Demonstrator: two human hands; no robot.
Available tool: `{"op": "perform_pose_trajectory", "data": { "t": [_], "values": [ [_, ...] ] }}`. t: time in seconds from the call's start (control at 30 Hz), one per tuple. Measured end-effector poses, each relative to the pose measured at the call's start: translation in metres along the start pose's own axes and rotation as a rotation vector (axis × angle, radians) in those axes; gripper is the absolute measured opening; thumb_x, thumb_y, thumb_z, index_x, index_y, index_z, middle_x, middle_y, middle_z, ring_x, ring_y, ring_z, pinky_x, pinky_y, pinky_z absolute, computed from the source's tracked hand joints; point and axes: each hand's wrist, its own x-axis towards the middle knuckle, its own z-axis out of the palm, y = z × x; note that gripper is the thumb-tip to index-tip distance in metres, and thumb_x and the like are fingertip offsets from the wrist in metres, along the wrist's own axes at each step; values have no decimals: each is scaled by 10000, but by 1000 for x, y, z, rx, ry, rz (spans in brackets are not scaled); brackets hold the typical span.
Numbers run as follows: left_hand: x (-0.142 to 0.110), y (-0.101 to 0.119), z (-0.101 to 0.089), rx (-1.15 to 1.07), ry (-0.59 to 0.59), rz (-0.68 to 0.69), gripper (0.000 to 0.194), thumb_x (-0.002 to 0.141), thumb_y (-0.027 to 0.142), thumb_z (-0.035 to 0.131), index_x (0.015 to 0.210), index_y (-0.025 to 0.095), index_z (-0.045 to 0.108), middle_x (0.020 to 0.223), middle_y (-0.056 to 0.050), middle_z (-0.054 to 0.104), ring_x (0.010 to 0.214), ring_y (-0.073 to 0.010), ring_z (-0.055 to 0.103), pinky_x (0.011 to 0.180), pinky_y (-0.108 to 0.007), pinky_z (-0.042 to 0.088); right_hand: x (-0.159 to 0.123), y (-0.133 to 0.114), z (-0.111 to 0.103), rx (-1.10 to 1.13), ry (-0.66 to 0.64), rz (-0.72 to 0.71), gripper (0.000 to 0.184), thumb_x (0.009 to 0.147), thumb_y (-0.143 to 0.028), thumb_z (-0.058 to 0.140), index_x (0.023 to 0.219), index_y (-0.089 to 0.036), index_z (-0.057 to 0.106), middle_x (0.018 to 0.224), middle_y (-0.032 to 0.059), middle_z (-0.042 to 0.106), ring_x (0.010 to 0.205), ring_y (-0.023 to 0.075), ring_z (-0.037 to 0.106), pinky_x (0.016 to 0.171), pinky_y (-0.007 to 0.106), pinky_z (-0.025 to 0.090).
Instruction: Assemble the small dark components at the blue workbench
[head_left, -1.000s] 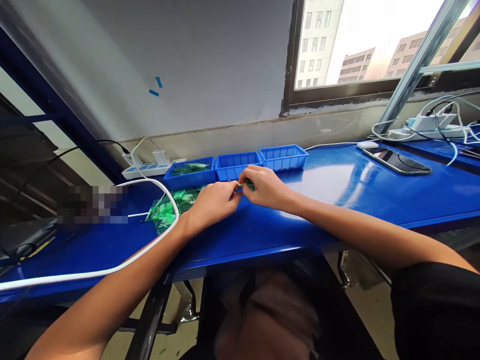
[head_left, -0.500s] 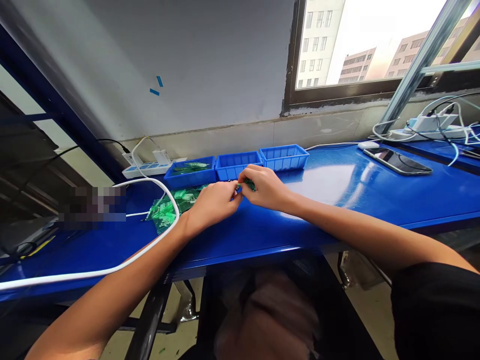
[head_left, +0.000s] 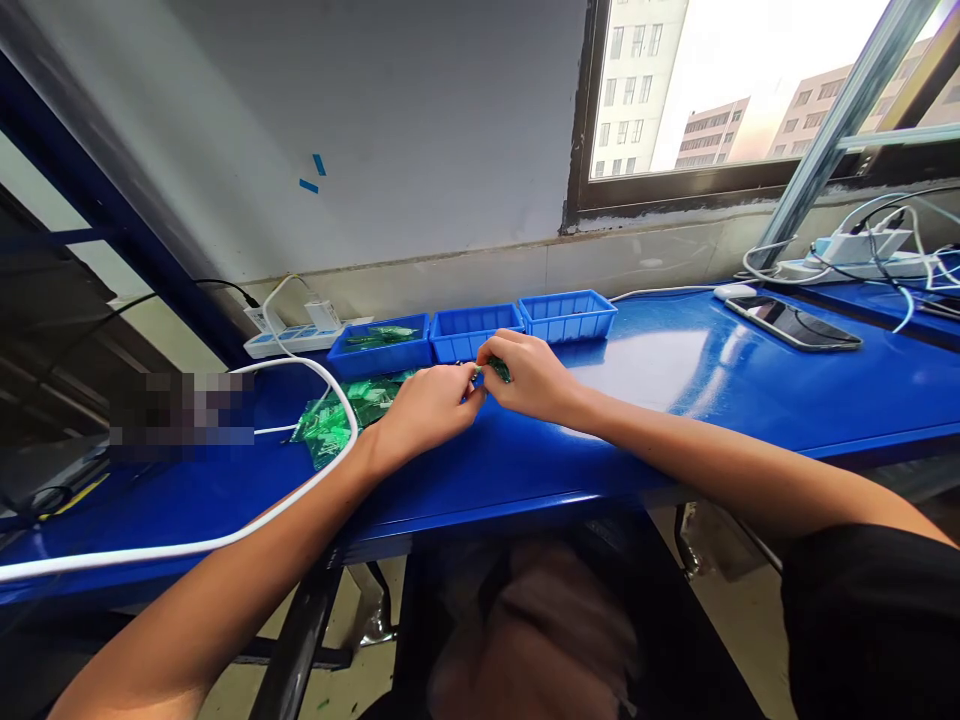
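My left hand (head_left: pixel 435 402) and my right hand (head_left: pixel 531 378) meet above the blue table, fingertips almost touching. A small green piece (head_left: pixel 499 370), which looks like part of a circuit board, shows inside the curled fingers of my right hand. The thumb and fingers of my left hand are pinched at its near end, where a tiny pale part shows; what exactly they grip is mostly hidden. Beside my left wrist lies a heap of green pieces in shiny clear plastic (head_left: pixel 330 428). Just behind my hands stands the middle blue bin (head_left: pixel 457 345).
A left blue bin (head_left: pixel 409 356) holds green pieces; a right blue bin (head_left: pixel 570 322) stands by the wall. One thick white cable (head_left: pixel 300 492) arches across my left forearm. Power strips (head_left: pixel 281 342) lie at the back. A phone (head_left: pixel 795 322) rests on the right.
Both hands stay in nearly the same place and pose. The view has shifted very slightly; nothing else visibly differs.
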Motion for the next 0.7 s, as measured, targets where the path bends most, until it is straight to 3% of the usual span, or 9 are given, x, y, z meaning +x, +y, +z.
{"op": "perform_pose_trajectory", "data": {
  "t": [0.37, 0.7],
  "values": [
    [1, -3, 4, -26, -10, 54, 236, 834, 282, 376, 824, 172, 586, 822, -71, 683, 757, -229, 643, 571, -263, 359, -5, -4, 6, 0, -31, -21, 179, 717, -85, 472, 791, -133, 628, 796, 53, 622, 701, 133, 547, 652, 241, 395],
    [0, 1, -1, -23, -5, -26, 274, 849, 338, 357, 875, 202, 593, 814, -45, 689, 783, -230, 647, 548, -257, 349, -2, -5, -1, 17, 40, -26, 160, 712, -91, 462, 753, -136, 610, 752, 38, 594, 656, 113, 499, 619, 230, 374]
  ]
}}
